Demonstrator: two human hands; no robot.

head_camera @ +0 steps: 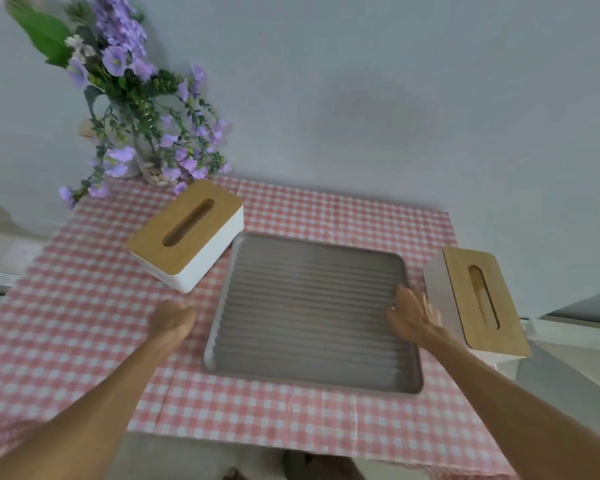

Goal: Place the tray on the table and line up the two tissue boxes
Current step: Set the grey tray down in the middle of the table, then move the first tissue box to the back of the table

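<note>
A grey ribbed tray (pixel 312 306) lies flat in the middle of the table, on the red-and-white checked cloth (pixel 84 306). One white tissue box with a wooden lid (pixel 186 235) sits turned at an angle by the tray's far left corner. A second tissue box (pixel 482 299) stands at the table's right edge, close to the tray's right rim. My left hand (pixel 172 322) hovers just left of the tray, fingers curled, holding nothing. My right hand (pixel 413 315) rests over the tray's right rim, fingers spread, beside the second box.
A glass vase of purple flowers (pixel 146 133) stands at the far left corner, behind the left box. A pale wall runs behind the table. The cloth hangs over the near edge. A white ledge (pixel 575 327) lies to the right of the table.
</note>
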